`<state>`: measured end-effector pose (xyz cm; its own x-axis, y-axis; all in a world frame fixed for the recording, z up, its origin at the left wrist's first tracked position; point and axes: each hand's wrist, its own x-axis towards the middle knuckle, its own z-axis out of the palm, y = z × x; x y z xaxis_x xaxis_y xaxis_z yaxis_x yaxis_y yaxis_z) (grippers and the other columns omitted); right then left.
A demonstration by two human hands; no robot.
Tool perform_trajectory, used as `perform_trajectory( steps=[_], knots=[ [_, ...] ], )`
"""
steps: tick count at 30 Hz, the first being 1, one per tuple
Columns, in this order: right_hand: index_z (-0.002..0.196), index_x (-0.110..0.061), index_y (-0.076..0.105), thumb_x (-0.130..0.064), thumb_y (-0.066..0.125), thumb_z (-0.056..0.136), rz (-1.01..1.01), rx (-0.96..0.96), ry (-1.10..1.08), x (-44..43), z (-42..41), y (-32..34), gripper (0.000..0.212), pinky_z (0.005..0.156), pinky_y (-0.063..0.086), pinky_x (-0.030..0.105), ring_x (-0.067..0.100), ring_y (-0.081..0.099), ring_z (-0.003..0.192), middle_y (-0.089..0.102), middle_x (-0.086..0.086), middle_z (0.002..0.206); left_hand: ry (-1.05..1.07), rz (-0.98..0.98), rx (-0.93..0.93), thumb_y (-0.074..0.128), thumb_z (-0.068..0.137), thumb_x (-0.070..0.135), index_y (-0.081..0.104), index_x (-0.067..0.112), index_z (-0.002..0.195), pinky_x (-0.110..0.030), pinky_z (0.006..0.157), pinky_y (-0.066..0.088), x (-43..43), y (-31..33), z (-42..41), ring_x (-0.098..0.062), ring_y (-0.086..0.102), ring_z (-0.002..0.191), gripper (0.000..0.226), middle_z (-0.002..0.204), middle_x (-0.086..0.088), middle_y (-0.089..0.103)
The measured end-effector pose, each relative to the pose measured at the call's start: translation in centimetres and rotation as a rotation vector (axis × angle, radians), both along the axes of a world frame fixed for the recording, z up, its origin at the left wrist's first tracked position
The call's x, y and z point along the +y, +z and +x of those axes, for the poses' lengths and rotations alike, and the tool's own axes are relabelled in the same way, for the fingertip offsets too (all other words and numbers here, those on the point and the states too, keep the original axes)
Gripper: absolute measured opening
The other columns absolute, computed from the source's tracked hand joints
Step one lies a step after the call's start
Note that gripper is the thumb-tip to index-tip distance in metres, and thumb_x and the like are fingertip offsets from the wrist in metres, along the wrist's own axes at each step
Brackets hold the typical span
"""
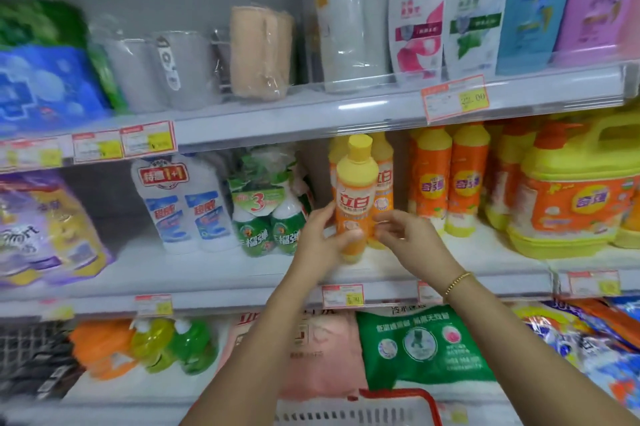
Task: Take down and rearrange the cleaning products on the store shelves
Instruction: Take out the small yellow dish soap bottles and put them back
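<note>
At frame centre the left hand [320,240] grips one bottle [356,199], the right hand [410,235] hovers loosely spread beside it, and the full shelves [221,271] suggest most work remains.

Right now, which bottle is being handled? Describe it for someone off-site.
Middle white shelf, centre, right of the green triple-pack bottles. The tall orange plastic bottle with yellow cap and shoulders, out front of its row. Only it has the left hand gripping it.
</note>
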<state>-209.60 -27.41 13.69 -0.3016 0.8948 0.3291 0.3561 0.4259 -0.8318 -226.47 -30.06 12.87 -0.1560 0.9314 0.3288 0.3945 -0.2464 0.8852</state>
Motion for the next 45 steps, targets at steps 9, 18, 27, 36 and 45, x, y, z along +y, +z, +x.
perform_trajectory(
  steps=[9, 18, 27, 36, 45],
  knots=[
    [0.112, -0.017, 0.066, -0.020, 0.074, 0.078, -0.002, -0.221, 0.052, 2.0, -0.6, -2.7, 0.035, 0.083, 0.048, 0.021, 0.009, 0.063, 0.089, 0.070, 0.002, 0.103, -0.016, -0.104, -0.019, 0.074, 0.060, 0.049, 0.057, 0.023, 0.129, -0.038, 0.100, 0.048, 0.9, -1.3, 0.3, -0.016, 0.057, 0.116, 0.076, 0.129, -0.005, 0.059],
    [0.118, -0.015, 0.062, -0.024, 0.066, 0.086, -0.048, -0.228, 0.150, 2.5, -1.5, -2.9, 0.033, 0.085, 0.046, 0.021, 0.012, 0.063, 0.098, 0.068, 0.002, 0.108, 0.082, -0.134, -0.172, 0.079, 0.075, 0.017, 0.049, 0.020, 0.118, -0.043, 0.096, 0.051, 1.6, -2.3, -0.8, -0.018, 0.063, 0.108, 0.053, 0.119, -0.002, 0.064],
    [0.120, -0.017, 0.061, -0.020, 0.061, 0.089, -0.029, -0.249, 0.199, 2.8, -1.1, -2.9, 0.031, 0.093, 0.048, 0.030, 0.014, 0.061, 0.104, 0.067, 0.001, 0.115, 0.139, -0.099, -0.217, 0.081, 0.073, 0.014, 0.047, 0.020, 0.112, -0.032, 0.086, 0.054, 1.3, -1.7, 0.8, -0.014, 0.063, 0.097, 0.052, 0.107, 0.005, 0.060],
    [0.131, -0.017, 0.050, -0.021, 0.052, 0.094, 0.000, -0.294, 0.174, 2.2, -0.9, -3.4, 0.038, 0.093, 0.046, 0.031, 0.023, 0.058, 0.109, 0.061, 0.004, 0.126, 0.239, -0.031, -0.186, 0.083, 0.071, 0.018, 0.048, 0.020, 0.111, -0.018, 0.074, 0.051, 1.3, -2.0, 2.2, -0.006, 0.061, 0.090, 0.053, 0.109, 0.004, 0.060],
    [0.085, -0.010, 0.071, -0.020, 0.056, 0.088, 0.212, -0.351, -0.214, 3.2, 4.7, -2.3, 0.018, 0.068, 0.047, 0.034, 0.026, 0.063, 0.081, 0.071, 0.010, 0.082, 0.262, 0.353, -0.044, 0.067, 0.086, 0.025, 0.057, 0.028, 0.093, -0.017, 0.076, 0.050, -2.5, 0.8, 8.0, -0.003, 0.059, 0.086, 0.013, 0.094, 0.009, 0.060]
  ],
)
